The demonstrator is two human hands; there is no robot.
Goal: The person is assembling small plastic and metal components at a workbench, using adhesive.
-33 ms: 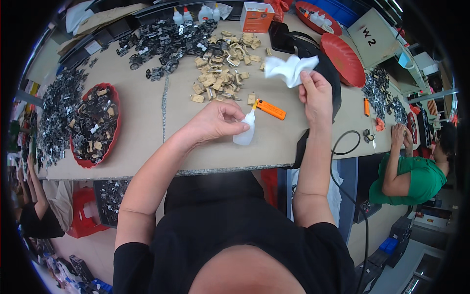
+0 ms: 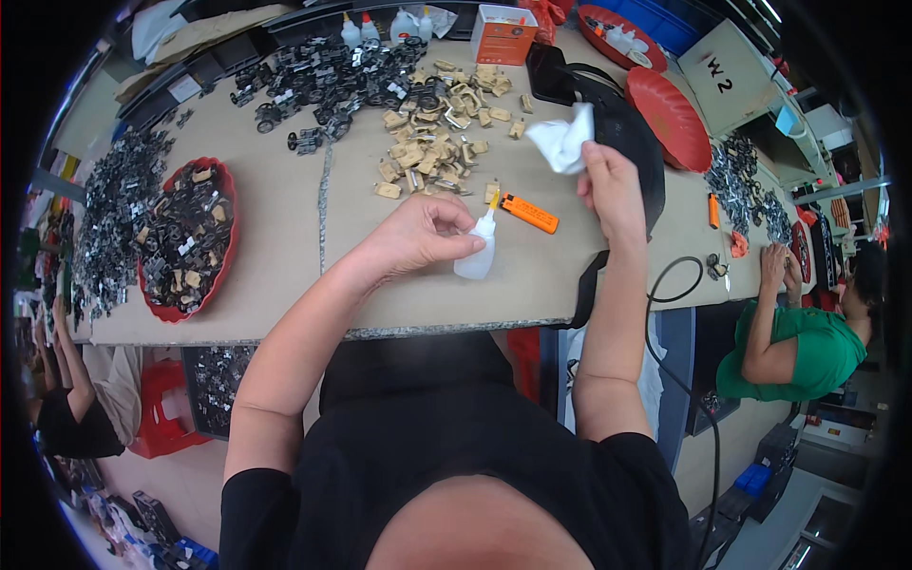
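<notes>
A small white squeeze bottle with a narrow yellow tip stands upright or nearly so, its neck pinched between the thumb and fingers of my left hand. To its right lies an orange lighter, with a tan piece just beyond the tip. My right hand is raised over the right part of the table and grips a crumpled white tissue, which is slightly blurred. Tan pieces with metal parts form a loose heap beyond the bottle.
Black wheeled toy-like parts are piled at the back. At left, a red tray of mixed parts sits beside a dark heap. A black bag and red dish stand at right. A co-worker in green sits further right.
The tissue has swung and folded into a more compact shape, and my right hand has turned slightly. My left hand stays on the bottle. The whole view has shifted a little.
</notes>
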